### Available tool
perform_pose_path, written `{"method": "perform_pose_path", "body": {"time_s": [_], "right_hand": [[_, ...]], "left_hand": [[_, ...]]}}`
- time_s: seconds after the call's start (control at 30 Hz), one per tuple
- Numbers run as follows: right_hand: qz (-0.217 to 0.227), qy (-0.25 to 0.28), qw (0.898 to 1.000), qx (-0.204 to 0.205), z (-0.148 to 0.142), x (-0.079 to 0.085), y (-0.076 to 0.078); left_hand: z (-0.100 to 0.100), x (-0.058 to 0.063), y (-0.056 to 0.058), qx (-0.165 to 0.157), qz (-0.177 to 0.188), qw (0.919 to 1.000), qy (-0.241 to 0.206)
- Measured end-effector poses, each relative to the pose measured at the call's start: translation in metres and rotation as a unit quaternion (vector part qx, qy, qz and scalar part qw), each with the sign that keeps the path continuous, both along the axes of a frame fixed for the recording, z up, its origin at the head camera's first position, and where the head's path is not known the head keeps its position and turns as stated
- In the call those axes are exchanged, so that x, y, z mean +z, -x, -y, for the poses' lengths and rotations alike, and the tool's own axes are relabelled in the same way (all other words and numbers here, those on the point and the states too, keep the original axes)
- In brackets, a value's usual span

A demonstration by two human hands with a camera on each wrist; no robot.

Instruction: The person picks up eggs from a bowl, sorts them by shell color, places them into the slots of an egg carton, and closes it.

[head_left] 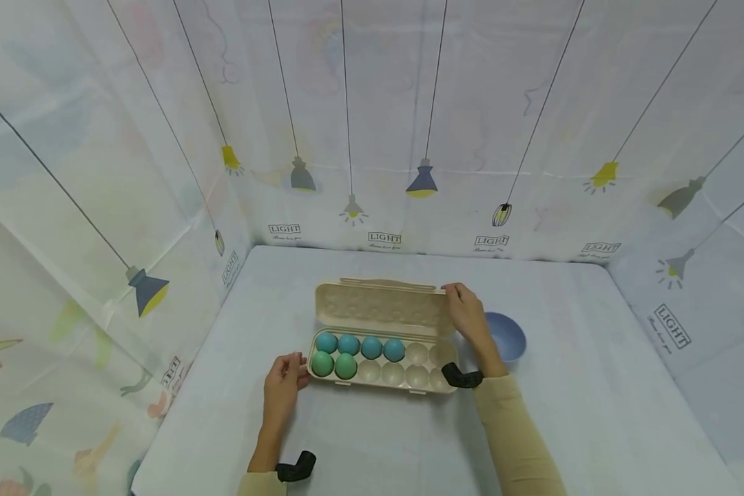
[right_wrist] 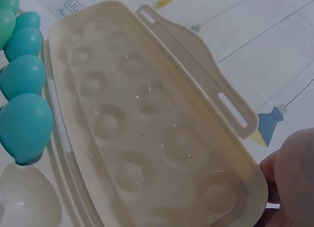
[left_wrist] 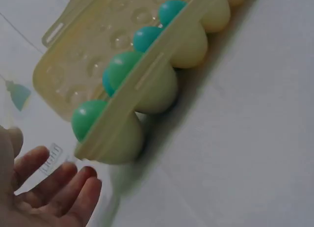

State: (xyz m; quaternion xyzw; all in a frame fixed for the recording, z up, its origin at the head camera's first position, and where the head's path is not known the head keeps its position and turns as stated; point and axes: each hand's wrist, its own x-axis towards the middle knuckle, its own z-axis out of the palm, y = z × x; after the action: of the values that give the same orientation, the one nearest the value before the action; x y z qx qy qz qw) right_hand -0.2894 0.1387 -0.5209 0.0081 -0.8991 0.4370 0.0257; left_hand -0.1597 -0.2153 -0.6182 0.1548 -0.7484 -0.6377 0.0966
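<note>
A beige plastic egg carton (head_left: 372, 387) lies on the table with its lid (head_left: 381, 310) raised toward the back. Several blue eggs (head_left: 371, 347) fill the left part of its back row, and two green eggs (head_left: 322, 364) sit at the left of the front row. The right hand (head_left: 469, 318) pinches the lid's right corner between thumb and fingers; in the right wrist view that corner meets the fingers (right_wrist: 270, 175). Beside the carton's left end is the left hand (head_left: 283, 379), its fingers (left_wrist: 81, 195) loosely bent and holding nothing.
A blue bowl (head_left: 506, 337) stands right of the carton, partly behind the right forearm. White cloth covers the table (head_left: 372, 448). Curtains printed with lamps (head_left: 421, 179) hang along the back and sides. Each wrist wears a black camera band (head_left: 461, 376).
</note>
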Motion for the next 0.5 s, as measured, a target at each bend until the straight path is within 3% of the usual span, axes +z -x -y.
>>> {"method": "perform_pose_path", "body": {"time_s": [0.1,0.17,0.33,0.5], "right_hand": [[-0.001,0.002,1.000,-0.007,0.000,0.000,-0.003],[0.000,0.003,1.000,-0.008,0.000,0.000,-0.005],[-0.007,0.007,1.000,-0.010,0.000,0.001,-0.011],[-0.018,0.003,1.000,-0.008,0.000,0.003,-0.016]], "left_hand": [[0.000,0.022,0.011,0.023,-0.014,0.9975,0.065],[-0.001,0.041,0.019,0.020,-0.027,0.9942,0.102],[-0.003,0.088,0.043,-0.048,-0.034,0.9867,0.151],[-0.003,0.112,0.076,-0.118,-0.008,0.9770,0.178]]}}
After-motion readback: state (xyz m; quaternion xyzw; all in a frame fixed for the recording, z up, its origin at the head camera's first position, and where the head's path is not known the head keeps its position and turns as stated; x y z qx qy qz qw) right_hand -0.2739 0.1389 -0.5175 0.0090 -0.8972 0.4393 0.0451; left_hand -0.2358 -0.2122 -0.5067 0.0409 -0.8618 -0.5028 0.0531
